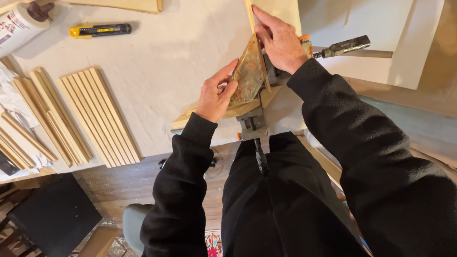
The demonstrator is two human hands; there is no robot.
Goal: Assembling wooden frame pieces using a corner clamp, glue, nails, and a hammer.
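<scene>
both hands at the corner clamp point(254, 102) now, squaring a frame joint at the table edge: left hand point(216, 95) pinches the stained triangular plate point(247, 76) with narrow fingers, right hand point(281, 40) presses flat on the upright wood strip point(251, 19). next move, i'd judge, needs steady pressure while tightening the clamp handle point(340, 46).

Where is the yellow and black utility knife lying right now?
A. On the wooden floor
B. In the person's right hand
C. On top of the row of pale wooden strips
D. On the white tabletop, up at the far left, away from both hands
D: the yellow and black utility knife lies alone on the white tabletop, far from the left hand and right hand, which press on the mottled triangular corner plate.
</scene>
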